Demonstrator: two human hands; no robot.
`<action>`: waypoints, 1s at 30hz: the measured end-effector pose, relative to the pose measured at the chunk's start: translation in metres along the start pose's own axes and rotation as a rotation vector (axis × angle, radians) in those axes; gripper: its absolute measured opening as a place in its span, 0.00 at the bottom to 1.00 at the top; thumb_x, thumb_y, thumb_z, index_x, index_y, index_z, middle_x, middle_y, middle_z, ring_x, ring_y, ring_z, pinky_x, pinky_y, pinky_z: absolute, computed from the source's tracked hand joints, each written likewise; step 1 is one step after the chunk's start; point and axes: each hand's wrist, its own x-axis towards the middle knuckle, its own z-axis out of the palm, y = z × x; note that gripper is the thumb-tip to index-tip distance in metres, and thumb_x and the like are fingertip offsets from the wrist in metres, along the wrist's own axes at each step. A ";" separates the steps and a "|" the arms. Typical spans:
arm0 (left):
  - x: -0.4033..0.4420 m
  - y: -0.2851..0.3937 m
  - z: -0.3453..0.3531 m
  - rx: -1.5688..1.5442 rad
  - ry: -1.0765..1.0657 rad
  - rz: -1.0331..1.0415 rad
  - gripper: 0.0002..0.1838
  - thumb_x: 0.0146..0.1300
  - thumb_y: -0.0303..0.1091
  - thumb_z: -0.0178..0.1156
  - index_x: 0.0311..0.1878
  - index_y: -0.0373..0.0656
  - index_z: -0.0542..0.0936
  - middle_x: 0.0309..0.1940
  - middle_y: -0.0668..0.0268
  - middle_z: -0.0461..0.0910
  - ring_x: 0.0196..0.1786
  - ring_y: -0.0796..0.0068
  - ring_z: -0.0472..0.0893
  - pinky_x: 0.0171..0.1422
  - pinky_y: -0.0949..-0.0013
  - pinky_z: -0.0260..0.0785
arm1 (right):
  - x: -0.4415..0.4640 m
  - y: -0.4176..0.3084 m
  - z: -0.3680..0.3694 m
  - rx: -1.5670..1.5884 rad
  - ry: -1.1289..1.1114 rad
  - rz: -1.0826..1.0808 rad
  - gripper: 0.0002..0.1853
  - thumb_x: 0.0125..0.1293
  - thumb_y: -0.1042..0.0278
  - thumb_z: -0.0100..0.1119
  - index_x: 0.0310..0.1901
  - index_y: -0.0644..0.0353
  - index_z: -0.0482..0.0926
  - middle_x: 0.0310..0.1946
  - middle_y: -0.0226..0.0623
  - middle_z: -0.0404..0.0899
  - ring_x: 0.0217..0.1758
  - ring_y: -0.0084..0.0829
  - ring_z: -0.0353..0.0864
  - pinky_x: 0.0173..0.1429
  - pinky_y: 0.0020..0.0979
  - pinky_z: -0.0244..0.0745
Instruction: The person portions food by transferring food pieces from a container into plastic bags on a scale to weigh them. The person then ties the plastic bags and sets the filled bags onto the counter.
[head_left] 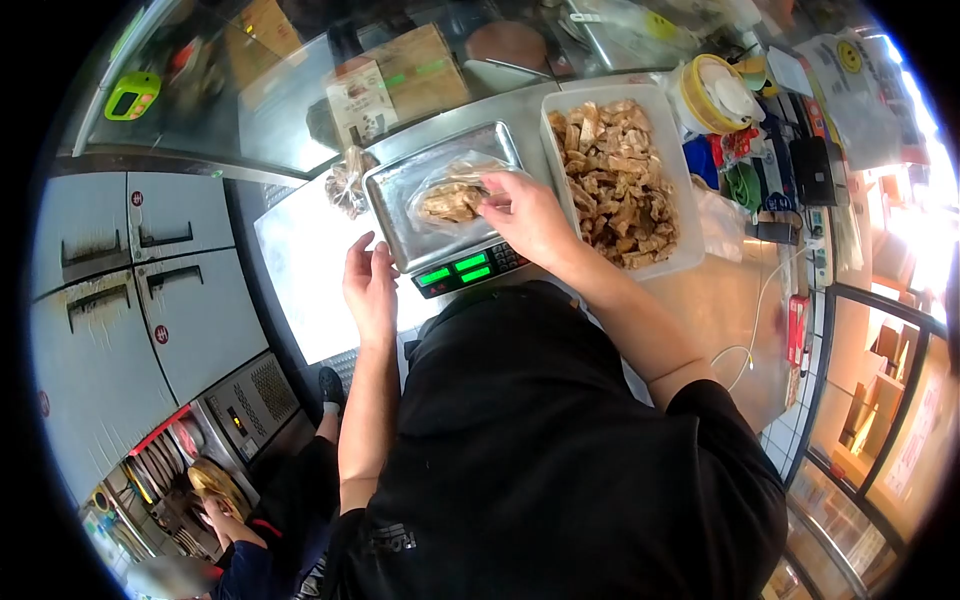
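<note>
In the head view, a black shirt (570,450) is filling the low middle, closest of all. The person's two arms are reaching out past it. The left hand (371,290) is hanging by the left side of the scale (465,268), its fingers loosely bent and apart, and it is holding nothing. The right hand (535,218) is reaching over the tray (398,232), with its thumb and fingers bending in at the right side of a clear bag (452,203); I cannot tell if they are gripping it. The bag is lying on the tray, with brown bits inside, and the tray is sitting on the scale. Green lights are glowing on the scale. Just right of the tray, a tub (690,225) is holding lots of brown chunks (615,190). Another bag (348,185) is sitting by the tray's far left corner. A bucket (722,92) is standing past the tub. Off to the left, a big fridge (195,310) is standing, and another person's hand (215,518) is showing below it.
</note>
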 end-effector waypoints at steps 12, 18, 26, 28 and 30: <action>0.003 -0.001 0.010 0.114 -0.042 0.119 0.20 0.76 0.36 0.60 0.63 0.34 0.76 0.31 0.68 0.78 0.29 0.84 0.75 0.31 0.77 0.67 | -0.002 0.002 -0.005 -0.332 0.053 -0.212 0.22 0.63 0.66 0.71 0.57 0.63 0.80 0.44 0.46 0.85 0.42 0.42 0.87 0.48 0.39 0.83; 0.007 0.042 0.053 0.741 -0.002 0.371 0.33 0.61 0.47 0.72 0.64 0.36 0.77 0.27 0.58 0.82 0.31 0.56 0.84 0.39 0.57 0.76 | -0.001 -0.004 -0.014 -0.855 0.214 -0.281 0.20 0.61 0.68 0.69 0.54 0.61 0.80 0.34 0.43 0.84 0.37 0.44 0.84 0.47 0.40 0.82; 0.029 0.050 0.027 0.208 -0.069 0.201 0.20 0.67 0.22 0.57 0.62 0.34 0.79 0.29 0.63 0.83 0.31 0.77 0.81 0.40 0.70 0.75 | 0.020 -0.016 -0.063 -0.676 0.144 -0.082 0.20 0.65 0.67 0.61 0.58 0.59 0.80 0.34 0.46 0.86 0.37 0.45 0.87 0.43 0.42 0.82; 0.021 0.060 0.026 0.228 -0.072 0.256 0.19 0.68 0.22 0.57 0.62 0.34 0.79 0.31 0.63 0.85 0.33 0.77 0.82 0.42 0.72 0.75 | 0.021 -0.018 -0.062 -0.532 0.151 -0.111 0.19 0.67 0.68 0.61 0.60 0.59 0.79 0.33 0.46 0.86 0.36 0.41 0.87 0.43 0.40 0.82; 0.013 0.067 0.027 0.244 -0.065 0.297 0.18 0.69 0.22 0.58 0.61 0.33 0.80 0.33 0.62 0.85 0.35 0.78 0.83 0.43 0.73 0.75 | 0.018 -0.026 -0.061 -0.254 0.106 -0.004 0.19 0.70 0.69 0.60 0.62 0.60 0.78 0.35 0.43 0.86 0.38 0.36 0.87 0.46 0.37 0.82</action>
